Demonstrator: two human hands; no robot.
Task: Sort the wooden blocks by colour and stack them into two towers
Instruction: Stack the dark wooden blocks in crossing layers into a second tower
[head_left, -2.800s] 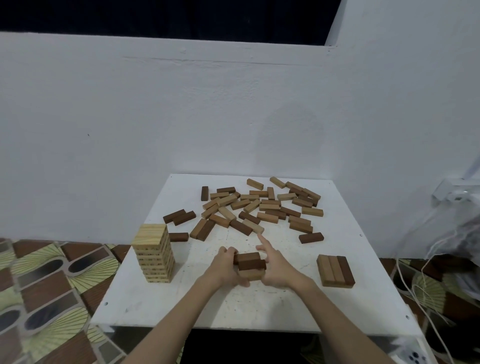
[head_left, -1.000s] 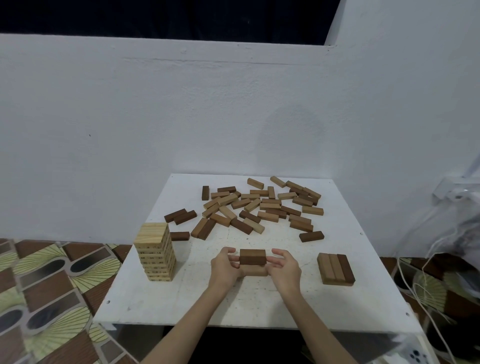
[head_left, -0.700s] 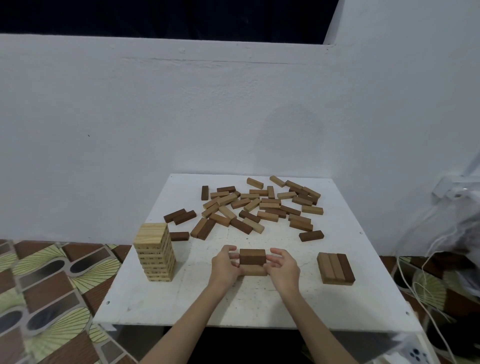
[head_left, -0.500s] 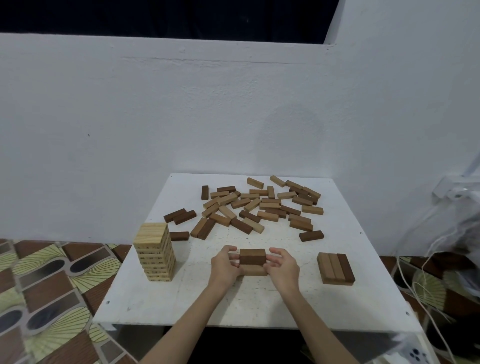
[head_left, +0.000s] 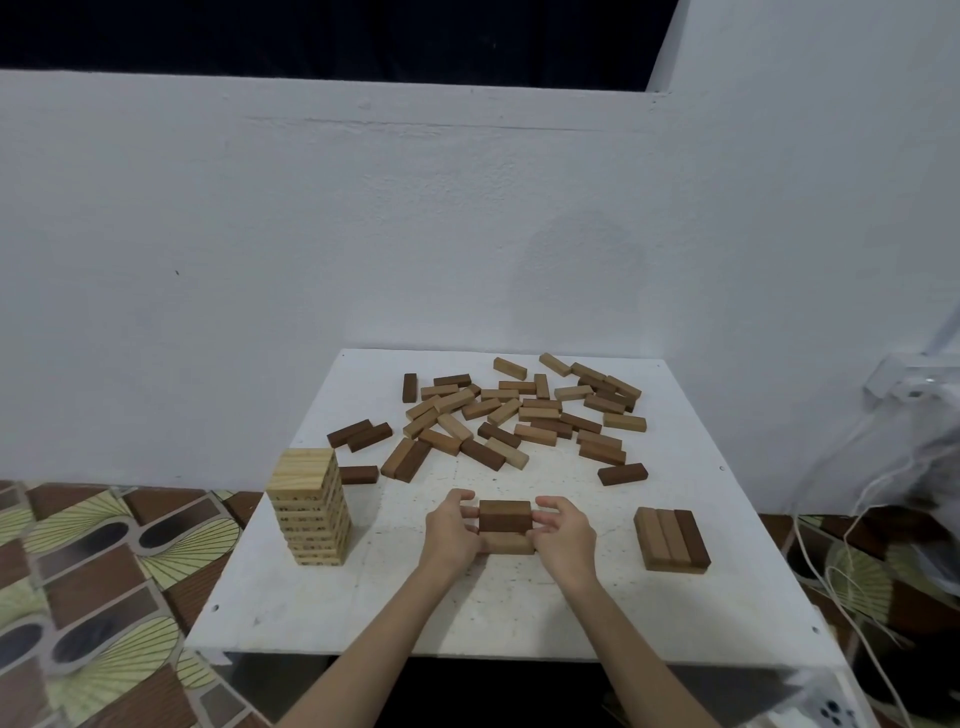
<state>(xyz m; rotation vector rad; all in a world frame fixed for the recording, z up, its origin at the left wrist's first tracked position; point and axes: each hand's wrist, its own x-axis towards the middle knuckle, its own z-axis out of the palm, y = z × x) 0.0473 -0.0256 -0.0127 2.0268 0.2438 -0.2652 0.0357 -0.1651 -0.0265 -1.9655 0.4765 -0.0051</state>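
While we work at the near middle of the white square desk, these lines hold:

Small stack: a short stack of brown wooden blocks, a dark layer on top of a paler one, stands on the desk between our hands.

Left hand: our left hand presses the stack's left end, fingers curled round it, thumb arched over the top edge.

Right hand: our right hand mirrors it on the right end, fingers curled onto the block ends.

Key relation: the stack lies directly between both sets of fingers, neither hand nearer; its top blocks run left to right, so each hand meets an end face, and squeezing inward should, we judge, square the layer.

Long axis: across our view, parallel to the near desk edge.

Pale tower: a tall tower of light pine-coloured blocks stands left of our left hand, apart from it.

Flat trio: three brown blocks laid side by side sit to the right, their long axes running away from us.

Loose pile: a scatter of mixed tan and dark brown blocks lies beyond the stack, pointing every way.

Progress: we judge the brown tower barely begun.
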